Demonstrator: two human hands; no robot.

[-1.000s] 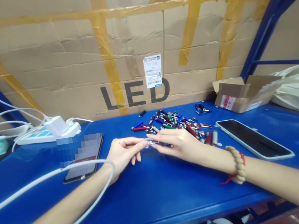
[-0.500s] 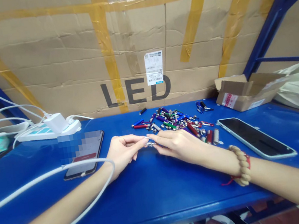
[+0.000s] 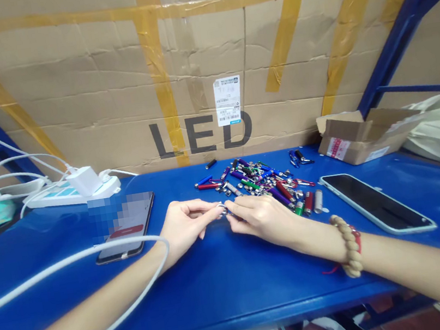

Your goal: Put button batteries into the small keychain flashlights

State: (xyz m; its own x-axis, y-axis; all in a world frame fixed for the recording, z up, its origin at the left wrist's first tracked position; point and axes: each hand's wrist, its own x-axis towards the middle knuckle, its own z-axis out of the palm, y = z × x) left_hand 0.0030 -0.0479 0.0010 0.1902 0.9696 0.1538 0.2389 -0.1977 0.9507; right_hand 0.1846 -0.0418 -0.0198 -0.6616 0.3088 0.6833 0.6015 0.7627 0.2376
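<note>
My left hand (image 3: 184, 220) pinches one side of a small silver metal piece (image 3: 223, 209), which looks like a ring or clasp. From the other side, the fingertips of my right hand (image 3: 258, 211) close on the same piece, so the two hands almost meet above the blue table. Fingers cover most of it, and its exact kind is too small to make out. Just behind my right hand lies a pile of small coloured metal tubes and fittings (image 3: 251, 184), in purple, green, red, blue and silver.
A phone (image 3: 134, 227) lies left, with a white cable (image 3: 91, 246) looping over my left forearm. Behind it sits a power strip (image 3: 49, 197) with a charger. At right are another phone (image 3: 374, 202) and an open cardboard box (image 3: 359, 138). A big carton (image 3: 110, 93) stands behind the blue table (image 3: 221, 286).
My right hand has drawn slightly toward me, its fingers now closer together over the silver piece. More of the purple and green tubes behind it shows. My left hand has barely moved.
</note>
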